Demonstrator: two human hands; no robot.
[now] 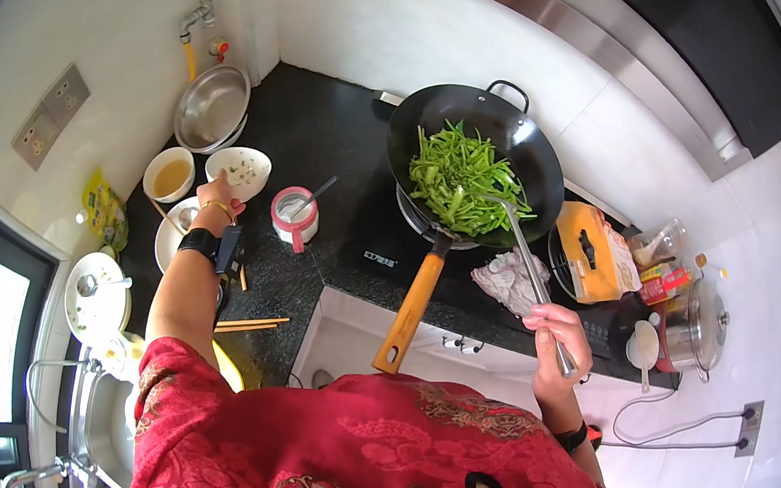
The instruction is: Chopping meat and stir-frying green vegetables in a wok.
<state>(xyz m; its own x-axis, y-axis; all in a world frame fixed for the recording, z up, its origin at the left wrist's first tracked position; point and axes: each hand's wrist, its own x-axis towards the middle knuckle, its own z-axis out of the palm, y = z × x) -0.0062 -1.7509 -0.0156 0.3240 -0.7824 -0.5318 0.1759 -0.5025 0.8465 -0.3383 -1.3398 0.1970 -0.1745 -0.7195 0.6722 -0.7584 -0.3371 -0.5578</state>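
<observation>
My left hand [220,194] grips the near rim of a white bowl [249,168] with chopped bits inside, on the black counter. My right hand [559,346] is closed around the handle of a metal spatula [531,264], whose far end rests in cut green vegetable stems [464,180]. These stems lie in a black wok [537,161] with a wooden handle [412,309], on the cooktop. A white bowl of yellowish liquid [170,177] stands left of the held bowl. Partly behind my left wrist is a white dish with a spoon [170,239]. A pink-rimmed jar [295,216] holds white powder and a spoon.
Metal basins [213,109] lean in the back corner. Chopsticks [251,325] lie near the counter edge. A crumpled cloth [510,281], an orange carton [592,252] and a lidded pot [695,331] are right of the wok. A sink [104,431] is at left; a range hood [580,41] overhangs.
</observation>
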